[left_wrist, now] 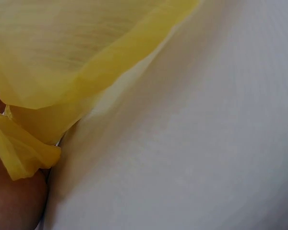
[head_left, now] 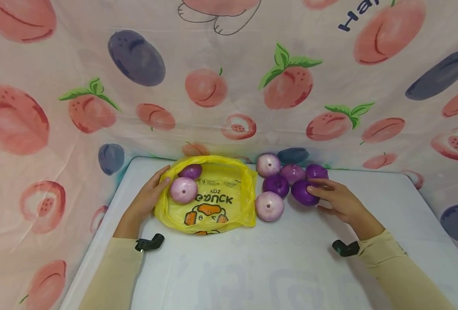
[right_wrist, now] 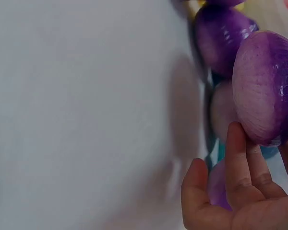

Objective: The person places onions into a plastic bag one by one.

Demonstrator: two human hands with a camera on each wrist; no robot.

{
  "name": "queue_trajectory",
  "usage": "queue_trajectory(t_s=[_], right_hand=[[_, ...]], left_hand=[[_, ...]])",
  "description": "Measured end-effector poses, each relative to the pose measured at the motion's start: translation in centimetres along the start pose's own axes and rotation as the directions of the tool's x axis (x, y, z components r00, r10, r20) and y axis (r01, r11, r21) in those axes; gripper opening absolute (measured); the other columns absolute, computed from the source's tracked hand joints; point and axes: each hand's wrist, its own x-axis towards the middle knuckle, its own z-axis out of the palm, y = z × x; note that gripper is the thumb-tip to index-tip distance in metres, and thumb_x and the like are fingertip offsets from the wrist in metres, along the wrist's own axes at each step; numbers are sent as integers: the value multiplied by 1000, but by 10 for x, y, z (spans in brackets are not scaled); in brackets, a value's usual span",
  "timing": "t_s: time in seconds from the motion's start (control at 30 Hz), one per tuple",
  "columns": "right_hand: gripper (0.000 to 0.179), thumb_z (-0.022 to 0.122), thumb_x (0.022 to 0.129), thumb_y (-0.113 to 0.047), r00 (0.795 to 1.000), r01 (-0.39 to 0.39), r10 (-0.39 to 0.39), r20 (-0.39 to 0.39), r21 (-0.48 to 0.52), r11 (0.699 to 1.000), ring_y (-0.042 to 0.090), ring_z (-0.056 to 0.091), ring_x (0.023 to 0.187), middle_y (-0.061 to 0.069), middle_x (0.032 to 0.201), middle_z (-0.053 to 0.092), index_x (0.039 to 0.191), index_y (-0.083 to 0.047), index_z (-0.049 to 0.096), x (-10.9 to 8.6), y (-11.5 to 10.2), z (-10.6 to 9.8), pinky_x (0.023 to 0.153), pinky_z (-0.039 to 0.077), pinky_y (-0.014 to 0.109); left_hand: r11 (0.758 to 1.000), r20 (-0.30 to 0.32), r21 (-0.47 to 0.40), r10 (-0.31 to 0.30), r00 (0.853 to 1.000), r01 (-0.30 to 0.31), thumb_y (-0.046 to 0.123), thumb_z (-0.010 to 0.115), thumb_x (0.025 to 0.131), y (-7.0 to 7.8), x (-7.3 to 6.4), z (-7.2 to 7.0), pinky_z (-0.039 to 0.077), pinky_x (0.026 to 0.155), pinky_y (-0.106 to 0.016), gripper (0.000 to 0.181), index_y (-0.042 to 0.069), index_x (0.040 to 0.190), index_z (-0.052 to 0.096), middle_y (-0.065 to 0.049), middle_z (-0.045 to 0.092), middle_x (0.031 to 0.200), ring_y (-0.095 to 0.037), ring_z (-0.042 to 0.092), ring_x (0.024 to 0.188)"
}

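Observation:
In the head view my left hand [head_left: 146, 196] grips the left rim of a yellow plastic bag [head_left: 234, 206] printed with a duck face. Its mouth faces up, and inside it are a pale onion [head_left: 184, 190] and a dark purple onion [head_left: 191, 171]. On the right, my right hand [head_left: 341, 201] holds a glossy purple onion [head_left: 303, 193] by its right side. The right wrist view shows fingertips against this onion [right_wrist: 264, 88], which looks paler on one side. Yellow plastic [left_wrist: 29, 153] covers part of the left hand in the left wrist view.
Beside the bag lie several more onions, among them a pale one [head_left: 269, 206], a dark one [head_left: 276, 186] and another pale one [head_left: 268, 164] at the back. Everything rests on a white table [head_left: 291, 267]. A fruit-patterned cloth [head_left: 229, 51] hangs behind it.

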Motion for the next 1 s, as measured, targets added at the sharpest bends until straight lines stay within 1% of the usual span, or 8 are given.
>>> queue_trajectory(t_s=[0.1,0.17,0.23,0.47,0.63,0.77,0.9,1.0], right_hand=[[67,68,99,-37,1000,26,-26,0,12,1000,13,56,119,8,144,51,156,-13,41,-2,-8,5,102,51,45],[63,69,99,-36,999,38,-38,5,25,999,8,58,113,3,137,53,153,-14,45,-4,-14,8,100,52,42],[60,69,98,-35,999,48,-48,11,33,998,7,59,111,2,135,53,151,-14,48,-5,-20,13,99,53,40],[58,69,99,-30,993,105,-107,45,32,994,14,56,120,9,142,50,150,-12,50,-5,-43,35,96,53,35],[61,71,97,-29,988,130,-132,78,26,991,27,53,129,18,147,48,150,-8,48,-2,-57,54,105,51,46],[61,74,96,-29,986,139,-139,95,5,990,29,55,128,20,147,51,148,-9,51,3,-65,68,109,49,51],[61,74,95,-28,981,145,-144,128,3,989,25,61,121,21,145,53,149,-10,51,6,-74,83,102,56,42],[60,75,95,-25,977,155,-155,149,9,988,23,65,114,22,145,55,148,-9,52,7,-80,94,90,60,34]], left_hand=[[1000,-2,5,-1,1000,1,51,52,104,0,0,0,17,128,-54,66,36,162,26,0,19,172,-28,14,159],[1000,-4,8,-5,1000,5,51,52,104,0,0,0,18,127,-55,66,36,162,26,0,19,172,-28,15,159],[1000,-5,11,-7,1000,7,51,52,104,0,1,0,18,127,-55,66,36,162,26,0,19,172,-29,15,159],[1000,-9,17,-10,1000,11,53,52,103,1,0,1,18,127,-55,66,36,162,26,0,19,172,-29,15,159],[1000,-8,21,-12,1000,12,51,51,104,2,-1,0,18,127,-55,65,37,162,26,1,19,172,-28,14,159],[1000,-8,24,-10,1000,10,50,51,104,2,-1,0,18,127,-56,64,38,162,26,1,19,172,-29,15,159],[1000,-9,20,-12,1000,13,51,51,104,2,-1,0,18,127,-56,65,38,162,26,1,19,172,-29,15,159],[1000,-11,16,-13,1000,13,53,52,103,0,0,0,18,127,-55,66,37,162,26,1,20,172,-29,15,159]])
